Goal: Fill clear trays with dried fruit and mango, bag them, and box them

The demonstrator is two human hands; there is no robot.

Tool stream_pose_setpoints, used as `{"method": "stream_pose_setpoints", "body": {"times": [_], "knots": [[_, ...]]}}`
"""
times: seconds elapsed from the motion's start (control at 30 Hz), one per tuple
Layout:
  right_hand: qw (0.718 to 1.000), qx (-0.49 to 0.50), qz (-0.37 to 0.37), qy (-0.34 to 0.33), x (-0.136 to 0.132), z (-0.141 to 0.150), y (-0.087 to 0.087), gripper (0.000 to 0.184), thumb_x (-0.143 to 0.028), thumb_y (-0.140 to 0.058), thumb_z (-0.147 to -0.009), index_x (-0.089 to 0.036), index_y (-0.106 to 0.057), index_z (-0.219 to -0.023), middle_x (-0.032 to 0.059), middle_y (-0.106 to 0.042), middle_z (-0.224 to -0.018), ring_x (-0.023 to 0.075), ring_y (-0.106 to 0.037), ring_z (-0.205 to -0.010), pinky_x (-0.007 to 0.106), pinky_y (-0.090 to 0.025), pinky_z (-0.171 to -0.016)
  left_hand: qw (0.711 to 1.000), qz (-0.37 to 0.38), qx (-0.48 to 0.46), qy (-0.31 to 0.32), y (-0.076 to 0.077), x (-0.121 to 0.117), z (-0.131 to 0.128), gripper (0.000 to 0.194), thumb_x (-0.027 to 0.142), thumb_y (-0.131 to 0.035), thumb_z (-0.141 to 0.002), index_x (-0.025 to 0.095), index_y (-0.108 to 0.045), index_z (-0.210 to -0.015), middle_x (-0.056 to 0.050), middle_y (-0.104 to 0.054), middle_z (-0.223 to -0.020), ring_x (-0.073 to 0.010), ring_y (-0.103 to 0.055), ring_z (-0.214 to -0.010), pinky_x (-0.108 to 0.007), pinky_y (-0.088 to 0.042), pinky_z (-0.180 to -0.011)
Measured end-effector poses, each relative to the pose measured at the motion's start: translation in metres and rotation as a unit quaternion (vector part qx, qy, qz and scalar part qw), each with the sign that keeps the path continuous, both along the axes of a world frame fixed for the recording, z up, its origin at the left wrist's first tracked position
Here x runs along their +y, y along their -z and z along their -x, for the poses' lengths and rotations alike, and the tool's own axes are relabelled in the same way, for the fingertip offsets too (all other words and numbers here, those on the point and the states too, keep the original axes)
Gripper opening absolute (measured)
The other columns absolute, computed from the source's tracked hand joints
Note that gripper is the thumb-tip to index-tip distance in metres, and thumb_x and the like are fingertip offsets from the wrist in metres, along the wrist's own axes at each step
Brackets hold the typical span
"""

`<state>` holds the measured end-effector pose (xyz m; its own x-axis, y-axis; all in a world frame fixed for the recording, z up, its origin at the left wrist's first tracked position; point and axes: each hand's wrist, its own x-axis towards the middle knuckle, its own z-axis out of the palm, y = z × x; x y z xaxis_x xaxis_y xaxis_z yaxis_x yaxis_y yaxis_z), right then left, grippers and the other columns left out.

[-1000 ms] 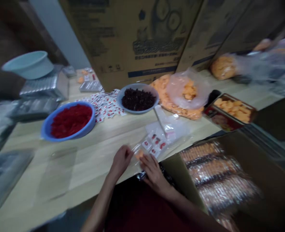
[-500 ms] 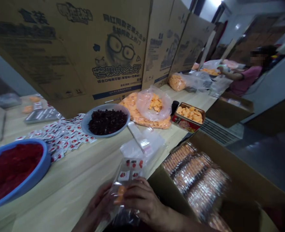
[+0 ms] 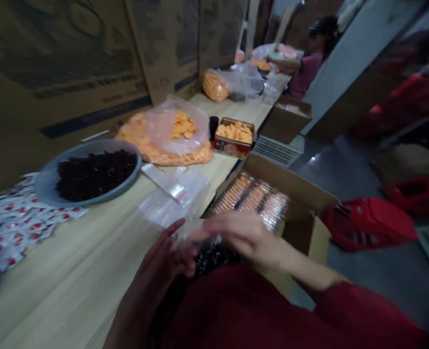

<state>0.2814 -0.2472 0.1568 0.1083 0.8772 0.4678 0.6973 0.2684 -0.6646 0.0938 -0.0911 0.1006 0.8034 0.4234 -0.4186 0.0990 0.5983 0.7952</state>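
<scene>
Clear plastic packet [image 3: 186,236] is between both hands, near the pale wooden worktop's [image 3: 72,271] edge. Left hand [image 3: 163,264] looks curled round it; right hand [image 3: 245,232] is at its other side, too blurred to tell if clamped. Looks part-way: rows of shiny wrapped orange packs [image 3: 254,196] sit in the open brown cardboard carton [image 3: 294,185]; this packet is outside it. Loose red-and-white sachets [image 3: 36,218] still unpacked.
</scene>
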Motion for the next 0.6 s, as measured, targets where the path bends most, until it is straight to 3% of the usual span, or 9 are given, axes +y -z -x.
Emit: {"method": "stream_pose_setpoints", "body": {"times": [0.07,0.13,0.27,0.43,0.5,0.6], "knots": [[0.988,0.019,0.019,0.150,-0.032,-0.035,0.000,0.025,-0.015,-0.049,-0.098,-0.022,-0.069,-0.111,0.0058,-0.072,-0.111,0.0178,-0.067,-0.105,0.033,-0.053,-0.093,0.999,-0.040,0.020,0.025,-0.003,-0.009,-0.022,0.074,0.053,-0.071,-0.079,0.027,-0.048,-0.144,-0.009,-0.073,-0.096,-0.0221,-0.068,-0.076,-0.036,-0.057,-0.070],[0.955,0.038,0.031,0.294,-0.071,-0.076,0.008,0.020,-0.018,-0.054,-0.095,-0.022,-0.071,-0.105,0.0050,-0.073,-0.107,0.0190,-0.068,-0.099,0.034,-0.053,-0.089,0.991,-0.113,0.064,0.025,-0.002,-0.014,-0.033,0.069,0.054,-0.072,-0.078,0.027,-0.053,-0.139,-0.008,-0.073,-0.102,-0.0216,-0.068,-0.083,-0.036,-0.057,-0.081],[0.869,0.044,0.030,0.492,-0.156,-0.154,0.057,0.011,-0.027,-0.062,-0.085,-0.018,-0.068,-0.087,0.0041,-0.073,-0.087,0.0174,-0.065,-0.077,0.029,-0.051,-0.074,0.971,-0.173,0.159,0.031,0.019,-0.012,-0.028,0.064,0.057,-0.074,-0.074,0.028,-0.061,-0.129,-0.006,-0.073,-0.105,-0.0250,-0.069,-0.093,-0.036,-0.057,-0.084],[0.739,0.021,0.129,0.661,-0.238,-0.200,0.143,0.010,-0.021,-0.053,-0.077,-0.018,-0.062,-0.077,0.0053,-0.070,-0.081,0.0171,-0.059,-0.072,0.028,-0.045,-0.070,0.964,-0.142,0.220,0.048,0.062,-0.001,-0.008,0.062,0.054,-0.077,-0.073,0.033,-0.062,-0.129,-0.002,-0.070,-0.124,-0.0263,-0.066,-0.113,-0.028,-0.059,-0.081],[0.706,0.022,0.153,0.691,-0.255,-0.202,0.174,0.012,-0.018,-0.048,-0.077,-0.018,-0.060,-0.078,0.0057,-0.068,-0.078,0.0173,-0.057,-0.071,0.028,-0.043,-0.068,0.963,-0.135,0.229,0.042,0.074,0.002,-0.004,0.059,0.051,-0.078,-0.072,0.034,-0.064,-0.127,0.001,-0.066,-0.131,-0.0247,-0.063,-0.119,-0.024,-0.059,-0.083],[0.679,0.039,0.217,0.700,-0.269,-0.194,0.216,0.012,-0.016,-0.048,-0.080,-0.018,-0.058,-0.075,0.0044,-0.065,-0.073,0.0167,-0.055,-0.070,0.027,-0.041,-0.066,0.958,-0.144,0.247,0.019,0.077,0.002,-0.007,0.062,0.051,-0.081,-0.067,0.032,-0.066,-0.124,0.000,-0.066,-0.131,-0.0263,-0.065,-0.116,-0.026,-0.061,-0.082]]}}
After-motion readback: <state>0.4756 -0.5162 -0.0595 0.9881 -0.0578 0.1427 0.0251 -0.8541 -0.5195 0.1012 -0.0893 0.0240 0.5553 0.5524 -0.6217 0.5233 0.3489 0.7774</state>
